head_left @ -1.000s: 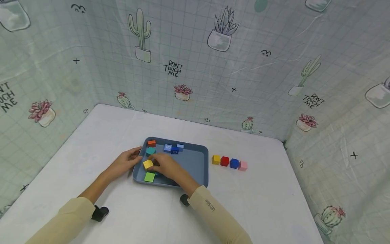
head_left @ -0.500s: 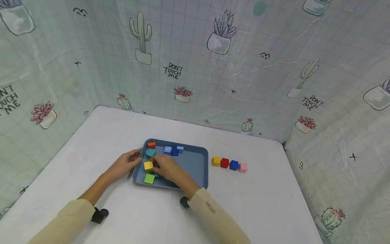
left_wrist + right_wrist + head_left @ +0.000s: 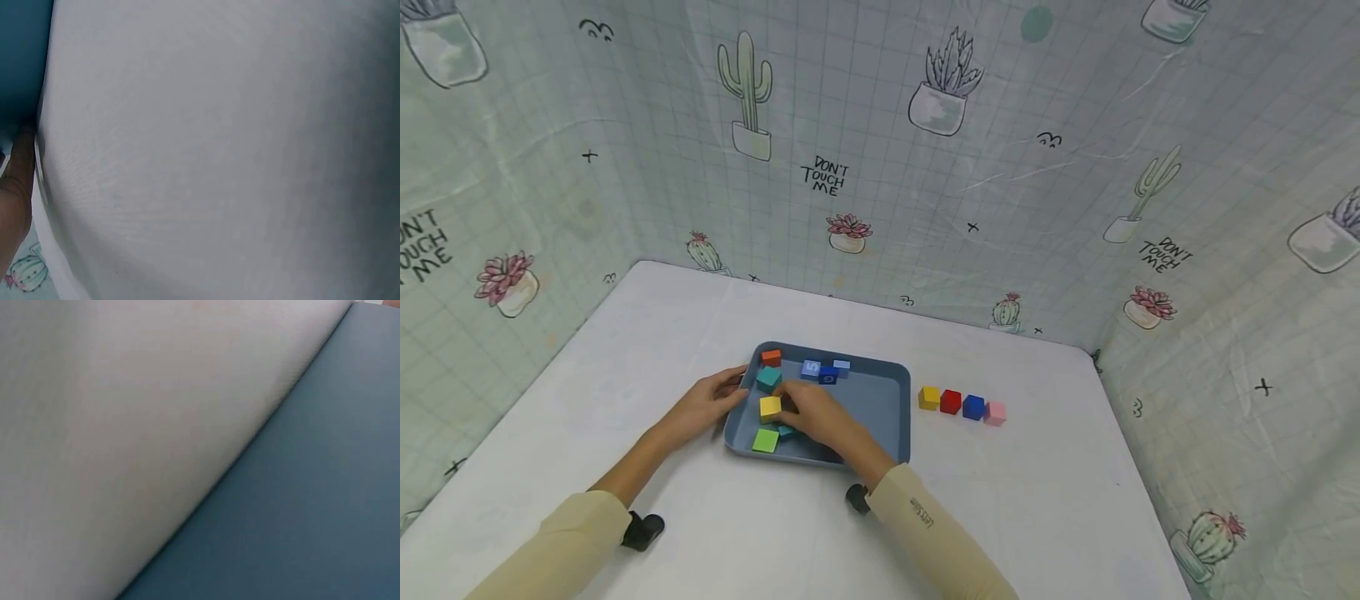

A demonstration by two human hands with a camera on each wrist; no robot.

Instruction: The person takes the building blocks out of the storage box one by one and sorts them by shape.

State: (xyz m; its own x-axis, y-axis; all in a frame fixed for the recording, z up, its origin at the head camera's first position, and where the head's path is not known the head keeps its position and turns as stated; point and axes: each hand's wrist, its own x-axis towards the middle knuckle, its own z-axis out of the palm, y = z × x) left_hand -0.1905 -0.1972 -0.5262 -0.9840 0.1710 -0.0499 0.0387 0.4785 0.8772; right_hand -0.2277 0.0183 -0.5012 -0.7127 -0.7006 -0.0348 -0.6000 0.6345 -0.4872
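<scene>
A blue-grey tray lies on the white table. My right hand reaches into its left half and pinches a yellow cube with its fingertips. Under that hand a teal cube shows only in part. A green cube lies in front of the yellow one, with another teal cube and an orange cube behind it. My left hand rests with relaxed fingers against the tray's left rim. The left wrist view shows one finger beside the tray edge.
Three blue cubes cluster at the tray's far side. To the right of the tray stands a row of cubes: yellow, red, blue, pink. Cactus-print cloth walls enclose the table.
The right hand's fingers have closed in on the yellow cube and nudged it slightly right. The left hand stays at the tray's rim.
</scene>
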